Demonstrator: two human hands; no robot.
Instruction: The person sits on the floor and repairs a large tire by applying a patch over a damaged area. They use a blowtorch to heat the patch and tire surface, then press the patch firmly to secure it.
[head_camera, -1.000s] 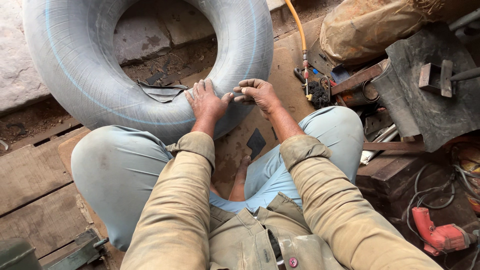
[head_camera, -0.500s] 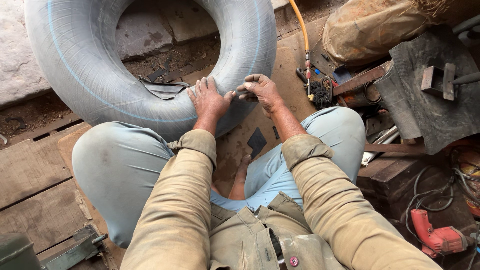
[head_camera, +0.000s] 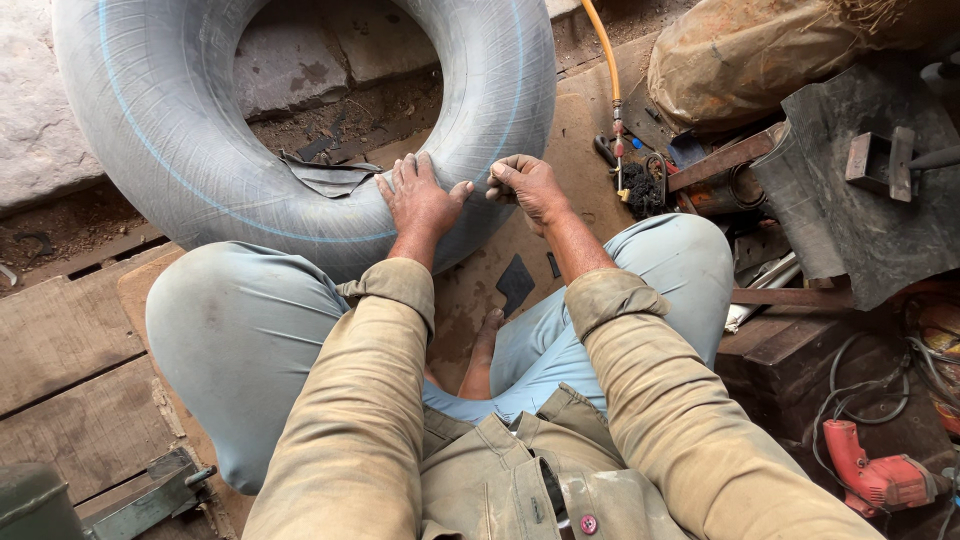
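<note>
An orange hose is seen running down the upper middle to a dark fitting, beside which a bulging brown sack is propped at the upper right. A black rubber sheet is spread over the scrap at the right, with a metal hammer head laid on it, and a red power tool with a dark cable is found at the lower right. A torn rubber scrap is laid on the dirt at the upper middle, a small dark patch on the wooden floor, and stone slabs are set behind.
</note>
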